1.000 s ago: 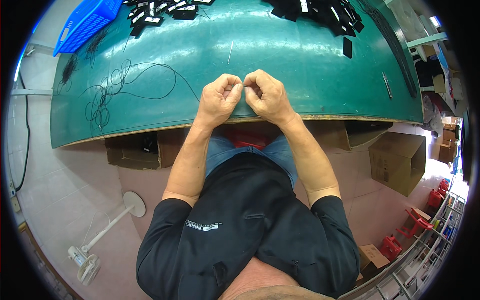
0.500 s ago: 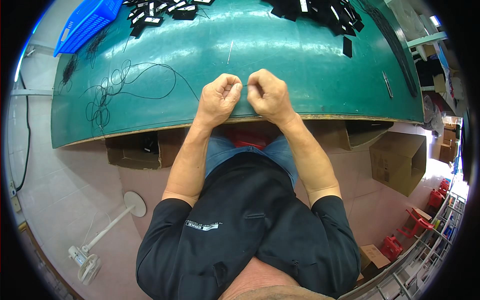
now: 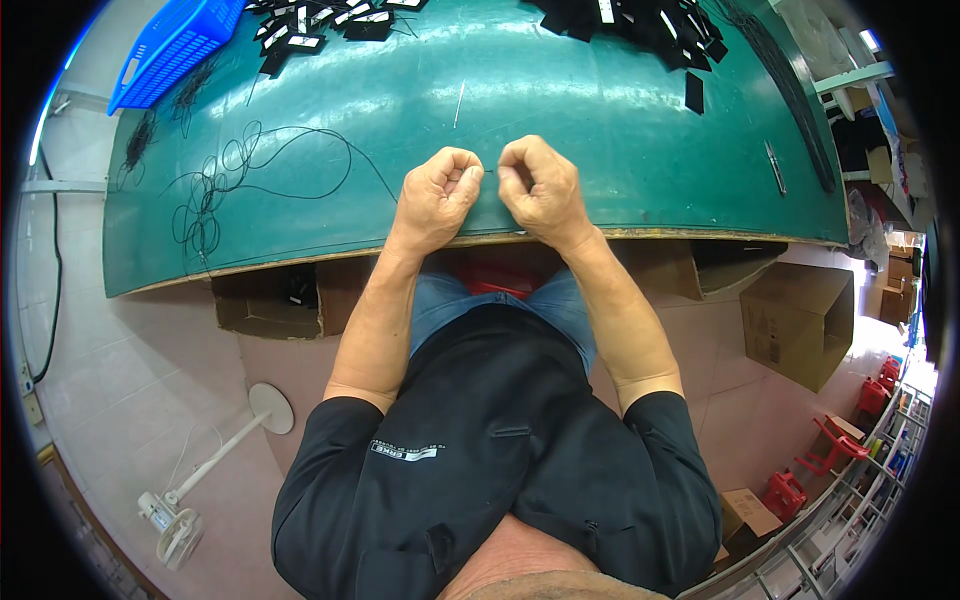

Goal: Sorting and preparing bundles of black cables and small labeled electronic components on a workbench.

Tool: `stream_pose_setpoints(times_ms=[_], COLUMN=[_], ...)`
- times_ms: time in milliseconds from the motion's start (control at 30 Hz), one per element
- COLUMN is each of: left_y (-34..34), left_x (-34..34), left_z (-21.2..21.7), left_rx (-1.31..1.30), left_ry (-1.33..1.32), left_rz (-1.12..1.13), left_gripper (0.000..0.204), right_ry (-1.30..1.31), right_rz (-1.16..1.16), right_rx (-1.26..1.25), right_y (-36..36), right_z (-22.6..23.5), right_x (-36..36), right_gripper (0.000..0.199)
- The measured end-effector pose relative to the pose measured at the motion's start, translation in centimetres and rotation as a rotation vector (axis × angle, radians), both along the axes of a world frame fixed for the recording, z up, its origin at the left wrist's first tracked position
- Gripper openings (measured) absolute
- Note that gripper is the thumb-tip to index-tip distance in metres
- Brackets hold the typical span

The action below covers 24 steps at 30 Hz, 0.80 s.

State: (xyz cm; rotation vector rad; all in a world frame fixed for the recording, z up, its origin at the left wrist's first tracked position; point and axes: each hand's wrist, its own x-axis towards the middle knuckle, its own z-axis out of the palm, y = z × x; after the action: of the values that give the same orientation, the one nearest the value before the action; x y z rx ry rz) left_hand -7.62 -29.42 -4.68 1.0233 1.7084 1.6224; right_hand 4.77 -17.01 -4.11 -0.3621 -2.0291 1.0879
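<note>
A thin black cord (image 3: 372,165) lies in loose loops on the left of the green table (image 3: 420,95) and runs up to my left hand (image 3: 438,197). That hand is closed in a pinch on the cord, and a short dark end pokes out past its fingertips toward the right. Just across a small gap, my right hand (image 3: 545,192) is curled, thumb and forefinger drawn together. Whether its fingertips hold anything is too small to make out. Both hands hover over the table's near edge.
Black tags (image 3: 340,20) lie at the far left, with a black pile (image 3: 640,25) at the far right. A blue basket (image 3: 175,50) stands at the left corner. A white stick (image 3: 460,104), a pen-like tool (image 3: 776,168) and a cord bundle (image 3: 790,90) rest on the table.
My right hand has shifted slightly right, widening the gap between the hands. The cord that spanned them now shows as a short end by my left fingertips.
</note>
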Motion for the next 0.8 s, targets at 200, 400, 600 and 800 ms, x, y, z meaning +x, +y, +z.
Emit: stream_pose_setpoints(times_ms=[200,400,600,800], left_y=[0.2,0.0,0.1,0.0], left_x=[0.1,0.0,0.1,-0.1], left_z=[0.2,0.0,0.2,-0.4], left_rx=[-0.016,0.003,-0.016,-0.02], left_ry=[0.095,0.013,0.093,0.045], left_rz=[0.006,0.002,0.003,-0.015], left_gripper=[0.006,0.007,0.008,0.008], right_ry=[0.014,0.018,0.006,-0.013], right_rz=[0.047,-0.003,0.072,-0.007], right_rx=[0.168,0.023,0.159,0.045], right_y=[0.3,-0.3,0.2,0.0], right_z=[-0.3,0.0,-0.2,-0.5], right_x=[-0.2,0.0,-0.3,0.1], right_gripper=[0.014,0.014,0.015,0.016])
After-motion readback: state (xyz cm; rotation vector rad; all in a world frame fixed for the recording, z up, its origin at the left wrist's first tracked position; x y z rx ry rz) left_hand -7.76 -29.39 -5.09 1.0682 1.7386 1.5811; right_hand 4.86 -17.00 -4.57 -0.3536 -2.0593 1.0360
